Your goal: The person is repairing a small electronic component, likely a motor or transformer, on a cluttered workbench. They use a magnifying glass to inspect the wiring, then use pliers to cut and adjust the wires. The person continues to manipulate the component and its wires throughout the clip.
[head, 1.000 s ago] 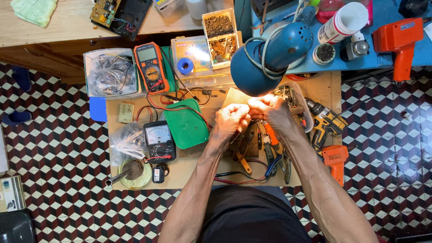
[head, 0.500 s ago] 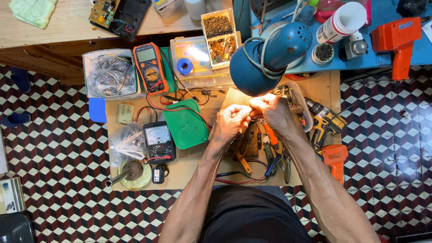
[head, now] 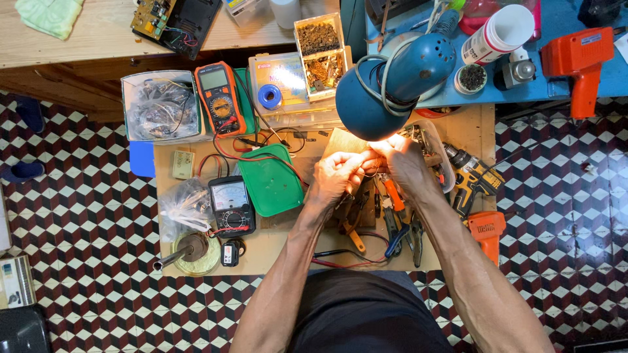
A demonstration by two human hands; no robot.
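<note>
My left hand (head: 337,173) and my right hand (head: 404,160) meet fingertip to fingertip under the blue desk lamp (head: 386,85). Both pinch one small piece (head: 373,155) in the lamp's bright spot. Glare washes it out, so I cannot tell what it is; a thin dark wire hangs just below it. The hands hover over the wooden bench (head: 288,245), above a heap of pliers and cutters (head: 392,225) with orange and blue handles. A green tray (head: 271,180) lies just left of my left hand.
An orange multimeter (head: 219,98), an analog meter (head: 230,202) with red and black leads, a tub of wires (head: 160,108) and a parts box (head: 320,52) crowd the left and back. A yellow-black drill (head: 472,180) and an orange tool (head: 487,229) lie right. An orange gun-shaped tool (head: 579,59) rests on the blue table.
Both hands stay in the same spot under the lamp. Only the fingers have shifted slightly around the small piece.
</note>
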